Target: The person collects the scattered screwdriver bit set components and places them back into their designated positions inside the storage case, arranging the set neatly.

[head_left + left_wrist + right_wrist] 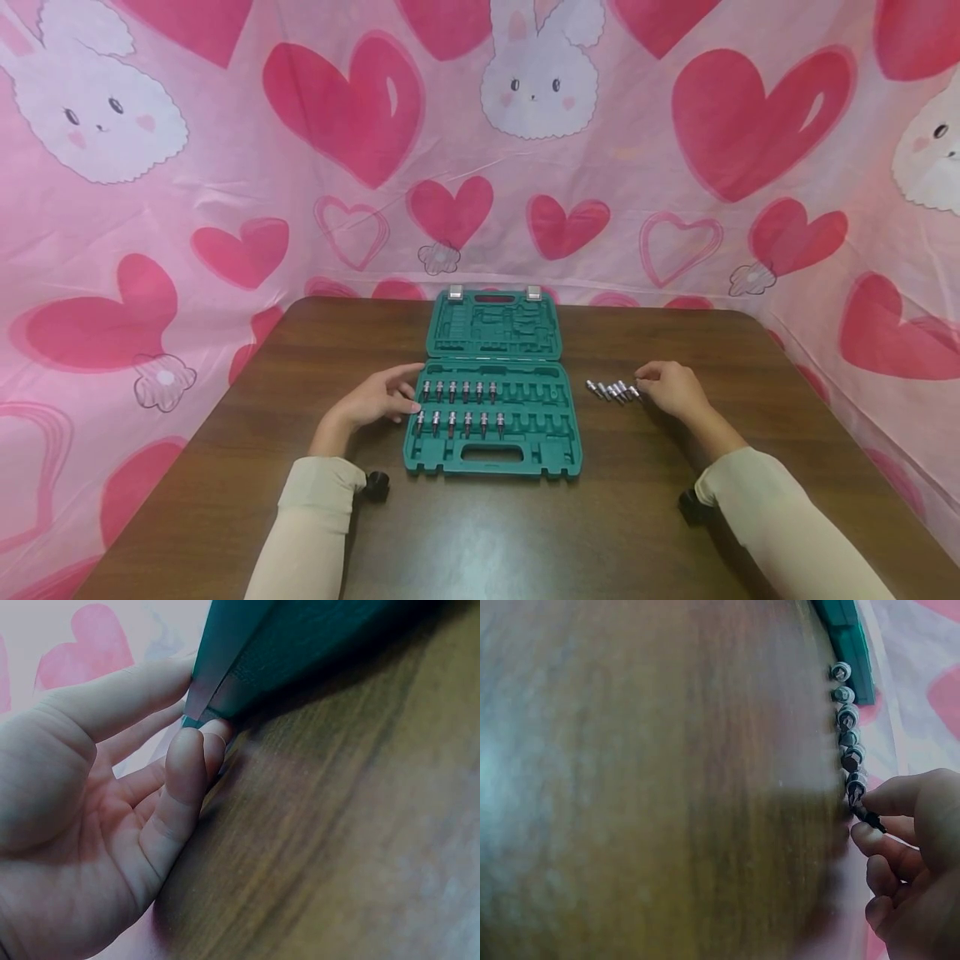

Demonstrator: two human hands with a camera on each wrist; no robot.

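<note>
A green plastic case (pixel 491 457) lies unfolded on the table, with two rows of silver bit sockets (pixel 467 423) in the left part of its lower half. My left hand (pixel 381 396) holds the case's left edge; in the left wrist view the thumb and fingertips touch the side of the green case (pixel 247 675). To the right of the case, loose bit sockets (pixel 611 390) lie in a row on the wood. My right hand (pixel 672 388) is at the row's right end. Its thumb and finger pinch a dark-tipped bit socket (pixel 870 818), partly hidden by the fingers.
Slots (pixel 551 425) at the right of the lower half hold no sockets. The case's lid (pixel 495 325) lies back with two latches at its far edge. A brown wooden table (pixel 525 542) carries everything, and a pink heart-printed cloth (pixel 360 225) hangs behind and at both sides.
</note>
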